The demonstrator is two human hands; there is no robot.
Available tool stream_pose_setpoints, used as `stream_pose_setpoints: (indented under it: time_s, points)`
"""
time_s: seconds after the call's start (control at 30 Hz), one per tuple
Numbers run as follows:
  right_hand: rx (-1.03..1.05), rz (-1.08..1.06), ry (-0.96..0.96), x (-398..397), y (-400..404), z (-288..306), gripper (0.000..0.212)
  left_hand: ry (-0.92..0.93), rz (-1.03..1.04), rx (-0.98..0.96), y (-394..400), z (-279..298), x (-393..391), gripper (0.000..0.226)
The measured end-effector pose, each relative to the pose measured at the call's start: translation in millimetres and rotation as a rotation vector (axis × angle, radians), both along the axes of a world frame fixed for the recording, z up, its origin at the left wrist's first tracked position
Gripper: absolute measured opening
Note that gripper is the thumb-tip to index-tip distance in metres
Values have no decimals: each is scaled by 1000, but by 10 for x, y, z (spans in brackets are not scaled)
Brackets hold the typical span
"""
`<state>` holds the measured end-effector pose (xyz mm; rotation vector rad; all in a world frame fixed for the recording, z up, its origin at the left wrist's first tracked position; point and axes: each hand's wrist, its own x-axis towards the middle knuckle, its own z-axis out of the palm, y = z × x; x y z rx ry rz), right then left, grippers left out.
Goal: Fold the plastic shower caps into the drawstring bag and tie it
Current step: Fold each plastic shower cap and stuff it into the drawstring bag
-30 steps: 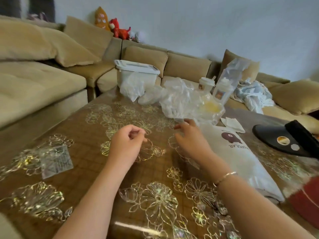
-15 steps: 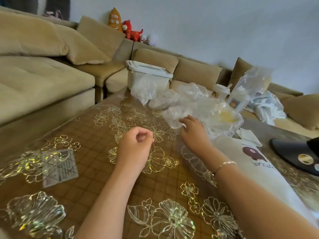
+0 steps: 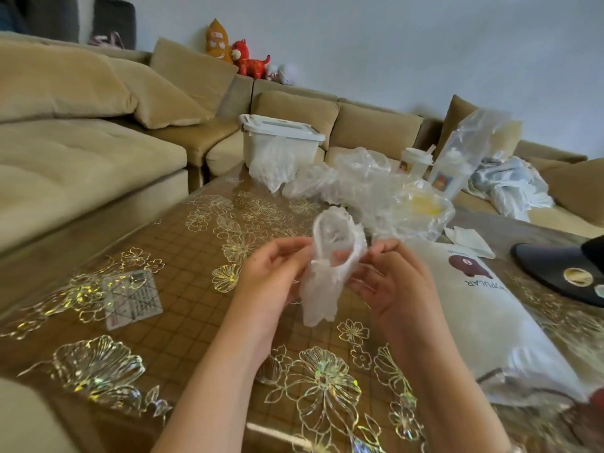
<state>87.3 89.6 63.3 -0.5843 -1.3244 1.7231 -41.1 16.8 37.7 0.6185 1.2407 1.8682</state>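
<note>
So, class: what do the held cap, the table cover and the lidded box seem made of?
Cap: thin, frosted plastic film; crinkled, lets light through.
Table cover: likely clear glossy vinyl; glare, shiny gold flowers.
Box: rigid white plastic, probably; smooth, keeps its shape.

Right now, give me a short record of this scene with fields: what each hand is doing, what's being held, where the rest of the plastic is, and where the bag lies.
left hand: fingers pinch the left side of the shower cap
right hand: fingers pinch its right side
shower cap: held above the table, elastic opening facing up, rest hanging down
plastic pile: on the table beyond the hands
white bag: lying flat on the table, right of the hands
table: brown, gold flower pattern
</note>
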Motion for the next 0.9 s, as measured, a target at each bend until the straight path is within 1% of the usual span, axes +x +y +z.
stream_pose_setpoints:
  time_s: [0.07, 0.17, 0.2, 0.23, 0.3, 0.4, 0.43, 0.47, 0.57, 0.6, 0.63, 0.7, 0.73, 0.77, 0.8, 0.9]
  points:
    - [-81, 18, -28, -24, 16, -50, 8, -13, -14, 34, -22, -33, -37, 19]
    - [-136, 138, -137, -74, 30, -139, 47, 39, -47, 45, 6, -94, -76, 42]
    - [-147, 177, -162, -84, 35, -146, 53, 69, -54, 35, 22, -107, -88, 46]
    - [-137, 211, -184, -89, 37, -142, 54, 111, -64, 20, 33, -115, -95, 48]
    - [-114, 220, -219, -108, 64, -150, 46, 198, -75, -14, 63, -122, -95, 42]
    - [-88, 94, -240, -139, 105, -196, 18, 271, -30, -42, 90, -134, -120, 29]
    - [-88, 56, -216, -141, 114, -200, 11, 284, 3, -51, 87, -139, -134, 26]
    - [-101, 25, -164, -140, 128, -206, 8, 297, 52, -64, 85, -144, -151, 23]
    - [-135, -27, 29, -127, 179, -207, 7, 380, 256, -136, 68, -151, -203, 13]
    - [-139, -30, 72, -129, 179, -197, 6, 396, 291, -162, 58, -140, -213, 11]
    - [-145, -28, 108, -139, 174, -193, 7, 391, 269, -189, 56, -136, -216, 20]
    - [-166, -16, 150, -162, 163, -192, 12, 315, 74, -241, 63, -127, -204, 49]
    - [-173, 0, 168, -174, 156, -193, 13, 267, -29, -261, 68, -123, -181, 58]
    - [-179, 20, 178, -184, 145, -193, 13, 205, -96, -264, 73, -136, -158, 60]
    - [-182, 39, 174, -191, 137, -194, 14, 127, -120, -250, 84, -153, -139, 54]
    - [-195, 85, 144, -196, 108, -200, 20, -24, -88, -196, 95, -155, -142, 23]
